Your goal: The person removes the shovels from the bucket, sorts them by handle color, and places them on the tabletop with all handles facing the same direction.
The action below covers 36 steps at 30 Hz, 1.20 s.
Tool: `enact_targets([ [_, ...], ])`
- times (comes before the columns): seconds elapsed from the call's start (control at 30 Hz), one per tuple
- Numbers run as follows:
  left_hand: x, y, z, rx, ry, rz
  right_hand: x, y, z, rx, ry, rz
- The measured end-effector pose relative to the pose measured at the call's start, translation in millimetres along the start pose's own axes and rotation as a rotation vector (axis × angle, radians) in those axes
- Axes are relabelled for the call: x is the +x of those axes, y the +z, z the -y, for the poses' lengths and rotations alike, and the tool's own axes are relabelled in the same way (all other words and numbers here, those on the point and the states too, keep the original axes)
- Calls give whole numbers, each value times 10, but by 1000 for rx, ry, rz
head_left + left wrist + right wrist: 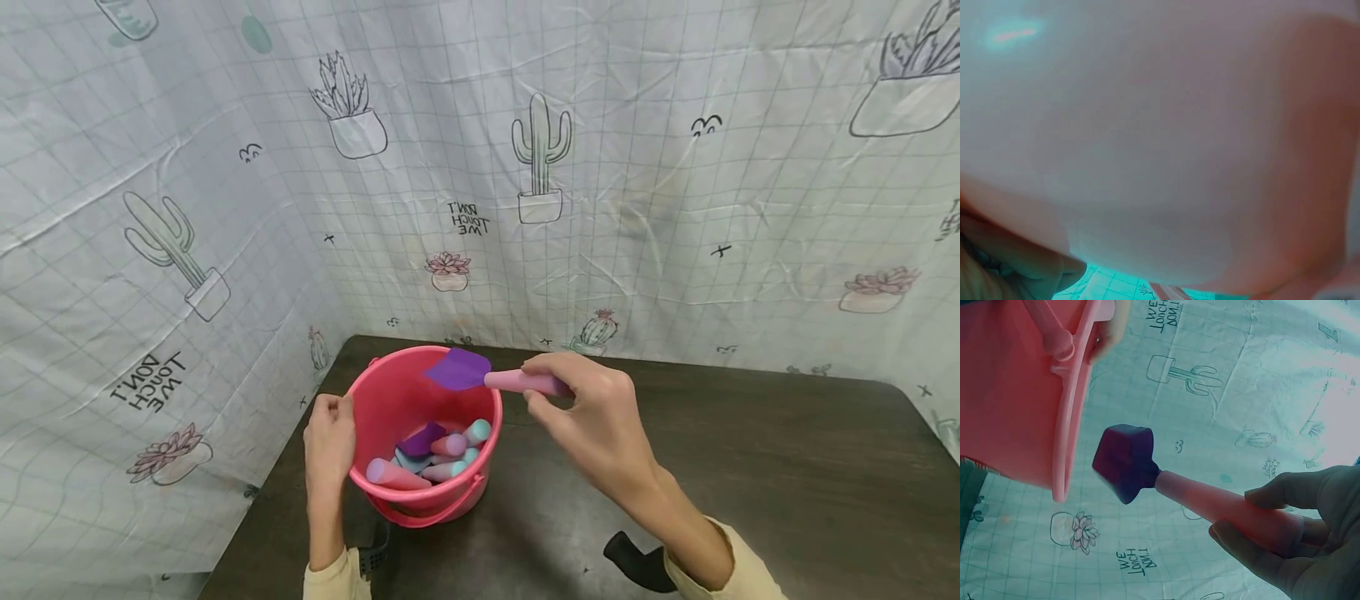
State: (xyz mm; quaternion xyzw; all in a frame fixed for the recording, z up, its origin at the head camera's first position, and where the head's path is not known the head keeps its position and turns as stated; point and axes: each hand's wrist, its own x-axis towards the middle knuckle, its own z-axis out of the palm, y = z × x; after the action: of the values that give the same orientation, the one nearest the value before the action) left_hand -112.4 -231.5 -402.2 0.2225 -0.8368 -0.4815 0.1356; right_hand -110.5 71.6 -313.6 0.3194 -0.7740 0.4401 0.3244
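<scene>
Bucket (390,408), one; right grip (600,408) holding one purple-bladed shovel (510,381); left grip (330,437) holding bucket.

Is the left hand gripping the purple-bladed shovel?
No, the head view shows the right hand gripping the purple-bladed shovel, while the left hand holds the pink bucket by its rim.
</scene>
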Motion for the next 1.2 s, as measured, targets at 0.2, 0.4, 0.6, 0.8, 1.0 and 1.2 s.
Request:
enact_targets([
  [0.2, -11, -1, 9, 3, -4, -3, -34, -87, 2, -52, -24, -52],
  [0.4, 4, -3, 13, 10, 14, -6, -55, -155, -20, -66, -34, -105],
  [0.6, 11, -11, 5, 25, 12, -8, -66, -192, -66, -85, -26, -129],
  [0.8, 15, 0, 5, 29, 13, -8, -76, -247, -97, -105, 1, -151],
  [1.0, 4, 11, -4, 20, 9, -10, -90, -310, -140, -112, 36, -167],
  [1.2, -3, 14, -14, 26, 4, -14, -106, -359, -220, -145, 34, -182],
])
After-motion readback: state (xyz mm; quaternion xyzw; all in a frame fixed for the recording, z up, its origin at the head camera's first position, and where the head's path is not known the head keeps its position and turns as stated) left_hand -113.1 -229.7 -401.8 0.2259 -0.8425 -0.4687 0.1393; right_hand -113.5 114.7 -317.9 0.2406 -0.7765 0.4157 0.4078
